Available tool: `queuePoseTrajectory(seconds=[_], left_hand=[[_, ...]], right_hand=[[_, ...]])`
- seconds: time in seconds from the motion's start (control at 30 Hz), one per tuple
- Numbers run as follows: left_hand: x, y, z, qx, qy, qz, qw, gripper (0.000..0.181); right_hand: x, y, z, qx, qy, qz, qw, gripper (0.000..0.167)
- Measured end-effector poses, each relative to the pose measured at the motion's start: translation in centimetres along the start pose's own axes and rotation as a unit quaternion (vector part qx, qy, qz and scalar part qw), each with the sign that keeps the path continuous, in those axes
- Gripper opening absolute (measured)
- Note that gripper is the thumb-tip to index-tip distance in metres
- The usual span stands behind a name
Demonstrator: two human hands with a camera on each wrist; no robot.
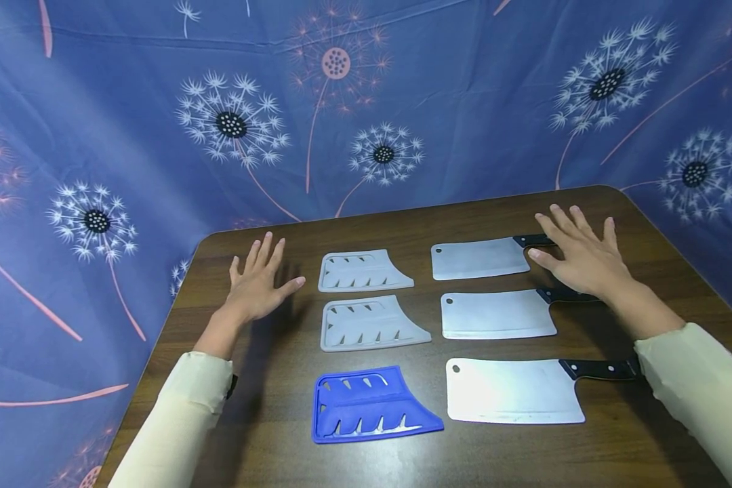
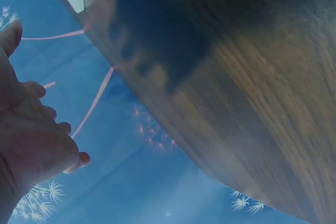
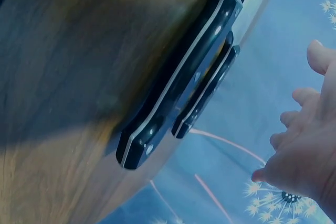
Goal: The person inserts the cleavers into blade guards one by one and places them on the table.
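Note:
My left hand (image 1: 257, 285) hovers over the left part of the table with its fingers spread, holding nothing. Also spread and holding nothing, my right hand (image 1: 585, 254) is above the handles of the far cleaver (image 1: 480, 259) and the middle cleaver (image 1: 498, 315). The near cleaver (image 1: 512, 392) lies in front of them, its black handle partly under my right sleeve. Left of the blades lie three slotted blade covers: a far grey cover (image 1: 362, 270), a middle grey cover (image 1: 372, 323) and a near blue cover (image 1: 372, 405). Two black handles (image 3: 178, 85) show in the right wrist view.
The dark wooden table (image 1: 280, 434) has rounded far corners. Behind and around it hangs a blue cloth (image 1: 463, 102) with a dandelion print. The covers and cleavers lie flat in two columns, each cover level with a blade.

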State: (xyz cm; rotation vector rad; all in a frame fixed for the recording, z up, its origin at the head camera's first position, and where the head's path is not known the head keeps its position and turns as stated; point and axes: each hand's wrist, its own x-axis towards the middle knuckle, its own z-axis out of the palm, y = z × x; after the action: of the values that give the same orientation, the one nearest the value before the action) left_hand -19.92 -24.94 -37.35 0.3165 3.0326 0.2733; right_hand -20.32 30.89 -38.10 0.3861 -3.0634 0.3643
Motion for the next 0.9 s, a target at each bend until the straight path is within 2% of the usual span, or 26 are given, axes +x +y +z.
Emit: queuePoseTrajectory(seconds=[0.3, 0.9], left_hand=[[0.7, 0.5, 0.8, -0.015, 0.008, 0.011, 0.9998, 0.091], [2.6, 1.8, 1.7, -0.035, 0.025, 0.025, 0.9988, 0.089]], right_hand=[[0.6, -0.4, 0.7, 0.043, -0.004, -0.001, 0.9991, 0.075], [1.6, -0.8, 0.7, 0.043, -0.019, 0.002, 0.9989, 0.076]])
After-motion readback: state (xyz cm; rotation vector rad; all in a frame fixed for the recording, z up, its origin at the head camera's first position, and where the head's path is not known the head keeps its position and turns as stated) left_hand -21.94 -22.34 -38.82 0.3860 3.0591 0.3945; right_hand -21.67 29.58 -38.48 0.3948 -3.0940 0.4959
